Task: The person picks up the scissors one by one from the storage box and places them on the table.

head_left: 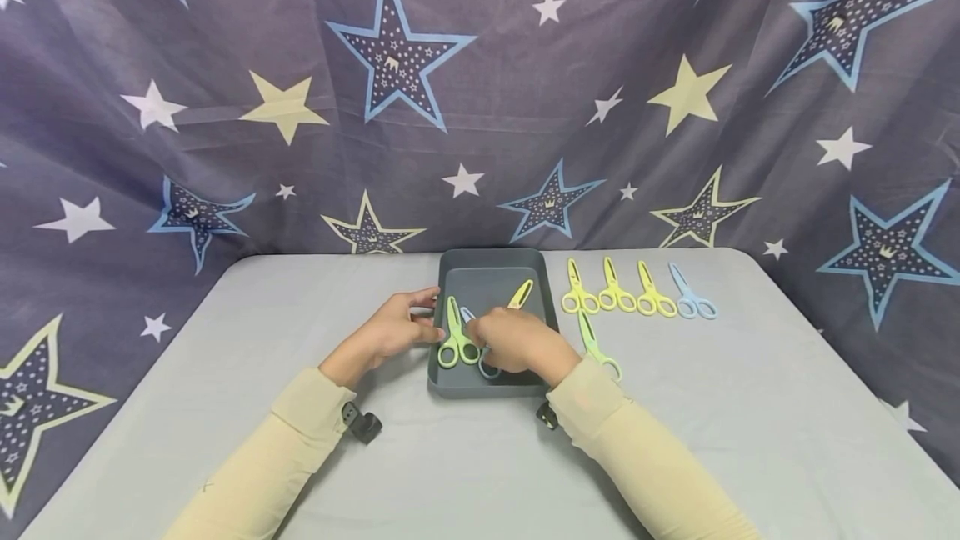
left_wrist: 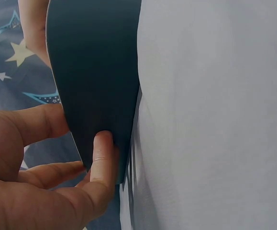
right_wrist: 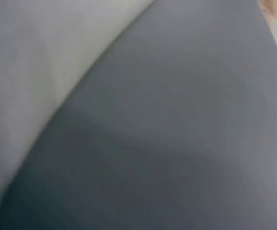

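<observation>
A dark grey tray (head_left: 480, 391) holds green scissors (head_left: 454, 328), blue scissors (head_left: 467, 314) and yellow scissors (head_left: 521, 293). At the tray's left wall is my left hand (head_left: 392, 327); the left wrist view shows its fingers (left_wrist: 102, 155) gripping the edge of the tray (left_wrist: 95, 62). My right hand (head_left: 517, 340) reaches in over the right wall and pinches the blue scissors, covering their middle. It also hides the lower part of the yellow scissors. In the right wrist view only the tray's outer wall (right_wrist: 167, 120) fills the picture, and the fingers stay out of sight.
Right of the tray, yellow scissors (head_left: 574, 282) and more yellow pairs stand in a row with blue scissors (head_left: 692, 292) at its end. Green scissors (head_left: 589, 336) lie below the row, beside the right wrist. A starred curtain (head_left: 480, 107) hangs behind the grey-covered table (head_left: 465, 473).
</observation>
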`<state>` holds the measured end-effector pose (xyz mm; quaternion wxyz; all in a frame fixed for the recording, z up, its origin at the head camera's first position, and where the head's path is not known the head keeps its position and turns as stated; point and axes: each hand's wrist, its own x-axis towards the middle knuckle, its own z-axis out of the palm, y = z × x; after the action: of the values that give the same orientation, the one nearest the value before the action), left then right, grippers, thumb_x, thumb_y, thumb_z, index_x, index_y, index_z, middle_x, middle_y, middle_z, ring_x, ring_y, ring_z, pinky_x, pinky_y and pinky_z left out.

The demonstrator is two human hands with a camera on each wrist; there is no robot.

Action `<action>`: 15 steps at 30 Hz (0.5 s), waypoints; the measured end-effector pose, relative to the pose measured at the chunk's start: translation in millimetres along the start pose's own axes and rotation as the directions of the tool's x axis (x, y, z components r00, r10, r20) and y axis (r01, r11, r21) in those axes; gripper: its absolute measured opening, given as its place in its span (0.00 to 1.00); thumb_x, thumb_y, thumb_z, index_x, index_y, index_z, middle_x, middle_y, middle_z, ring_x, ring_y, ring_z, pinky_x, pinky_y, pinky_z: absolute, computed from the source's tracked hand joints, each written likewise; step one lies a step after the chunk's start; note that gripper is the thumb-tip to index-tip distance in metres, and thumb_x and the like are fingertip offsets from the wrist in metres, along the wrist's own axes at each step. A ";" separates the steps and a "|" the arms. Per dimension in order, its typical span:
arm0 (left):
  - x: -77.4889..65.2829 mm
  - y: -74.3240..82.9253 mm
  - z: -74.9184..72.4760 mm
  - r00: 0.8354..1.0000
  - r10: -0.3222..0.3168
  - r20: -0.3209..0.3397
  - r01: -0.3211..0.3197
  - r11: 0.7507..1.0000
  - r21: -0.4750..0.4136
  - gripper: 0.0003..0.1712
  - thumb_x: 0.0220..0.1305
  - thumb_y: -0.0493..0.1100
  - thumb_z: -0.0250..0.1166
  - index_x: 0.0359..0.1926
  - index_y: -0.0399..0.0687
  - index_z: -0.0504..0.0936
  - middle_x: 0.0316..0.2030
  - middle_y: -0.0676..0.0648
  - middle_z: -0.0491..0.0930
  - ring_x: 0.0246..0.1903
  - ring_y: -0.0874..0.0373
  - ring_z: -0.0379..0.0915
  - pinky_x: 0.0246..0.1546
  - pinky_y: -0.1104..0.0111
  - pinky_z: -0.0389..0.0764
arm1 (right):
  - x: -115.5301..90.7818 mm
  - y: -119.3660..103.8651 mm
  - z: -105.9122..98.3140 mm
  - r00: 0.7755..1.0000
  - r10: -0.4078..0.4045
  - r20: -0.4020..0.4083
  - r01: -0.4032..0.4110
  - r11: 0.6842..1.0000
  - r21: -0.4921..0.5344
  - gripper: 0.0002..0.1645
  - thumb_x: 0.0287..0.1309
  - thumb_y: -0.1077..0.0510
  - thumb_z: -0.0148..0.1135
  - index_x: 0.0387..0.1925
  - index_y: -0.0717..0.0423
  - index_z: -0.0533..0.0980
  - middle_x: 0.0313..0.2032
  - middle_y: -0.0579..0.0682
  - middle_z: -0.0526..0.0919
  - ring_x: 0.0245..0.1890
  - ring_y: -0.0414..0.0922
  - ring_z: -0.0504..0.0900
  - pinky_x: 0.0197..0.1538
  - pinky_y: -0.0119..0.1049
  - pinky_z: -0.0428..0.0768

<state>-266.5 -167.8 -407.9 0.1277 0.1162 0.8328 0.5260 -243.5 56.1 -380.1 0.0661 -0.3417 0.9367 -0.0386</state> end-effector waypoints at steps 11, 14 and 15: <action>0.1 -0.6 1.2 1.000 0.003 -0.004 -0.003 1.000 -0.009 0.51 0.56 0.31 0.71 0.78 0.34 0.57 0.67 0.31 0.69 0.59 0.41 0.75 0.57 0.60 0.82 | 0.6 2.4 4.1 1.000 0.011 -0.013 -0.011 1.000 0.002 0.15 0.57 0.62 0.73 0.47 0.50 0.83 0.42 0.48 0.86 0.40 0.47 0.84 0.45 0.39 0.84; -0.2 0.2 1.3 1.000 0.007 -0.002 -0.007 1.000 -0.011 0.50 0.56 0.31 0.70 0.78 0.34 0.57 0.67 0.30 0.69 0.59 0.40 0.75 0.56 0.61 0.82 | 0.6 3.1 3.5 0.999 0.018 -0.029 -0.018 1.000 0.005 0.16 0.57 0.60 0.74 0.48 0.49 0.84 0.44 0.49 0.87 0.42 0.48 0.85 0.46 0.41 0.85; -0.3 0.4 1.3 1.000 0.007 -0.001 -0.007 1.000 -0.011 0.50 0.56 0.31 0.70 0.78 0.34 0.57 0.67 0.30 0.69 0.59 0.40 0.75 0.56 0.61 0.82 | 0.6 3.4 3.3 0.999 0.020 -0.033 -0.020 1.000 0.006 0.16 0.57 0.59 0.74 0.48 0.49 0.84 0.44 0.49 0.87 0.41 0.49 0.85 0.46 0.42 0.85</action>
<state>-265.8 -166.6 -408.0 0.1259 0.1181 0.8297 0.5309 -245.6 58.1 -383.8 0.0521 -0.3315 0.9409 -0.0460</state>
